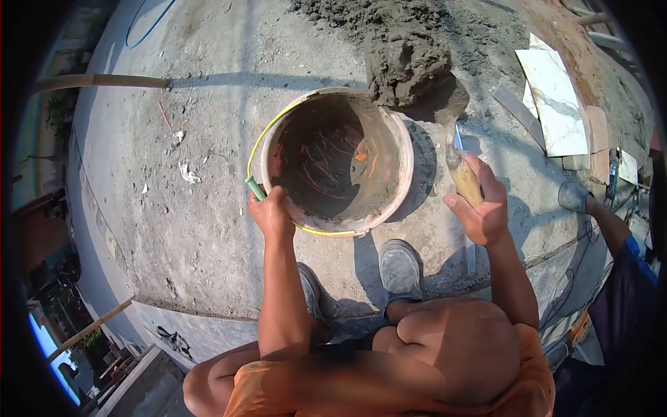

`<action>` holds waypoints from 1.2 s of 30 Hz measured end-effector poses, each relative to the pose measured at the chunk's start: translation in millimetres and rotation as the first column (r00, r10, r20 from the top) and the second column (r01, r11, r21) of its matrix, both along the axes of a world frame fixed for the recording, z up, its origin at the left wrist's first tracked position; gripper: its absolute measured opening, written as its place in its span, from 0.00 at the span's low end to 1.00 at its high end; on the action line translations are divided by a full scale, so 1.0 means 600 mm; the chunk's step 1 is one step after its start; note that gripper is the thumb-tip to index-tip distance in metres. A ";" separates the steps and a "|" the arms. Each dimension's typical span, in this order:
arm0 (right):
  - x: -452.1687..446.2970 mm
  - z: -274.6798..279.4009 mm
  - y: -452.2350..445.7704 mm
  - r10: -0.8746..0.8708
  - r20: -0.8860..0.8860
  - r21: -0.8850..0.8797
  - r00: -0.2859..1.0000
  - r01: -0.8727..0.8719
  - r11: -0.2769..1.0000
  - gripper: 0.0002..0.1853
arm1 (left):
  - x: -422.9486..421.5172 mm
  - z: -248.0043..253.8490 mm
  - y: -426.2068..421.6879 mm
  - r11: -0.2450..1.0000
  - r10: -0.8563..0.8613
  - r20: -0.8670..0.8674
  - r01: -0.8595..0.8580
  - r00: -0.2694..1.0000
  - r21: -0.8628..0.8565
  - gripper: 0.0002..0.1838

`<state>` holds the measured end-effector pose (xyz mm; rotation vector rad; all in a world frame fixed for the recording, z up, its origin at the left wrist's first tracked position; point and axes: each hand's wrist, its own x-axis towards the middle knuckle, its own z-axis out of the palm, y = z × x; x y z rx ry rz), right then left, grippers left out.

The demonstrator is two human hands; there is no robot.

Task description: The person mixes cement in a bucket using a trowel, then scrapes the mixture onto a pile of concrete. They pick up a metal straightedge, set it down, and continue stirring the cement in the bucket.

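A round bucket (405, 163) stands before me, its inner wall smeared with grey mortar and marked with reddish streaks. My left hand (271, 214) is closed on its near left rim, by the green grip (256, 187) of the yellow wire handle. In my right hand (484, 205) is a trowel, wrapped by the fingers around its wooden handle (465, 182). The trowel's blade is mostly hidden by a lump of wet mortar (410, 73), which sits at the bucket's far right rim. Whether the lump touches the rim I cannot tell.
Loose mortar (389, 17) is heaped behind the bucket. Marble-patterned tile pieces (556, 104) lie at the right. Another person's foot (574, 197) is at the right edge. A wooden pole (104, 81) and white scraps (187, 172) are on the left. My shoes (401, 267) are just below the bucket.
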<state>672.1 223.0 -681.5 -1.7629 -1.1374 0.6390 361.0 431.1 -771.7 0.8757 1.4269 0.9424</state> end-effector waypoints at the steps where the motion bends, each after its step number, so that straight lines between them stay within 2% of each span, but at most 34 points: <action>1: 0.021 -0.016 0.018 -0.131 0.082 0.010 0.988 0.131 0.991 0.31 | -0.002 -0.002 -0.004 1.000 -0.005 -0.043 0.005 0.999 0.001 0.17; 3: 0.069 -0.048 0.086 -0.299 0.296 0.088 0.907 0.286 0.954 0.26 | -0.002 0.001 -0.010 1.000 -0.006 -0.085 0.006 0.996 0.000 0.16; 4: 0.098 -0.068 0.123 -0.289 0.405 -0.023 0.868 0.326 0.945 0.23 | -0.004 0.002 -0.015 1.000 -0.005 -0.080 0.005 0.997 0.002 0.16; 5: 0.130 -0.089 0.163 -0.265 0.508 -0.123 0.819 0.373 0.920 0.20 | -0.006 0.002 -0.017 1.000 -0.014 -0.088 0.015 0.996 0.008 0.15; 7: 0.196 -0.137 0.226 -0.092 0.629 -0.359 0.772 0.394 0.846 0.19 | -0.002 0.007 -0.020 0.999 -0.028 -0.086 0.029 0.996 0.020 0.15; 10: 0.270 -0.190 0.280 -0.001 0.695 -0.388 0.719 0.377 0.841 0.20 | -0.001 0.016 -0.032 0.998 -0.060 -0.108 0.062 0.992 0.008 0.14; 11: 0.253 -0.172 0.278 -0.011 0.695 -0.386 0.719 0.385 0.838 0.20 | -0.004 0.016 -0.035 0.998 -0.063 -0.138 0.066 0.988 0.017 0.14; 13: 0.211 -0.089 0.297 -0.223 0.630 -0.234 0.744 0.455 0.859 0.22 | 0.008 0.013 -0.038 0.999 -0.035 -0.146 0.040 0.989 0.031 0.14; 14: 0.205 -0.072 0.291 -0.215 0.629 -0.241 0.747 0.451 0.860 0.22 | 0.007 0.017 -0.045 0.998 -0.038 -0.134 0.043 0.990 0.038 0.13; 16: 0.195 -0.039 0.278 -0.280 0.605 -0.146 0.745 0.450 0.881 0.24 | 0.009 0.024 -0.046 0.997 -0.050 -0.119 0.056 0.992 0.047 0.13; 19: 0.140 0.016 0.200 -0.266 0.460 -0.071 0.847 0.334 0.940 0.24 | 0.020 0.033 -0.045 0.999 -0.046 -0.114 0.048 0.992 0.021 0.13; 21: 0.100 0.063 0.124 -0.110 0.302 -0.239 0.947 0.187 0.953 0.27 | 0.035 0.047 -0.040 0.996 -0.078 -0.168 0.085 0.983 0.038 0.18; 23: 0.081 0.088 0.058 0.105 0.161 -0.469 0.981 -0.018 0.883 0.26 | 0.056 0.075 -0.039 0.992 -0.111 -0.178 0.120 0.978 0.043 0.21; 24: 0.069 0.089 0.036 0.103 0.155 -0.475 0.983 -0.017 0.880 0.26 | 0.070 0.080 -0.040 0.985 -0.152 -0.170 0.164 0.974 0.057 0.24; 25: 0.060 0.092 0.017 0.218 0.185 -0.591 0.958 -0.068 0.804 0.25 | 0.080 0.077 -0.039 0.984 -0.160 -0.172 0.170 0.972 0.049 0.24; 26: 0.053 0.091 0.003 0.331 0.196 -0.697 0.923 -0.106 0.709 0.25 | 0.090 0.073 -0.039 0.966 -0.207 -0.191 0.232 0.960 0.117 0.24; 27: 0.044 0.082 -0.002 0.415 0.292 -0.750 0.861 -0.063 0.659 0.25 | 0.103 0.083 -0.042 0.938 -0.255 -0.212 0.294 0.943 0.182 0.24; 28: 0.033 0.076 0.002 0.409 0.285 -0.755 0.867 -0.061 0.653 0.25 | 0.114 0.096 -0.049 0.912 -0.282 -0.358 0.364 0.890 0.187 0.25; 30: 0.016 0.060 0.014 0.491 0.484 -0.723 0.724 0.016 0.690 0.24 | 0.140 0.103 -0.056 0.849 -0.344 -0.454 0.479 0.822 0.224 0.26; 31: 0.015 0.035 0.013 0.428 0.581 -0.588 0.692 -0.007 0.809 0.23 | 0.154 0.109 -0.065 0.817 -0.353 -0.438 0.500 0.827 0.286 0.25; 32: 0.009 0.030 0.025 0.422 0.574 -0.589 0.702 -0.004 0.808 0.23 | 0.169 0.119 -0.073 0.780 -0.363 -0.422 0.518 0.831 0.349 0.25; 34: -0.018 0.025 0.066 0.331 0.674 -0.525 0.660 0.114 0.843 0.22 | 0.191 0.129 -0.087 0.679 -0.381 -0.517 0.612 0.767 0.407 0.27; 36: -0.037 -0.012 0.079 0.334 0.659 -0.539 0.674 0.114 0.834 0.20 | 0.210 0.133 -0.095 0.718 -0.405 -0.531 0.619 0.744 0.318 0.27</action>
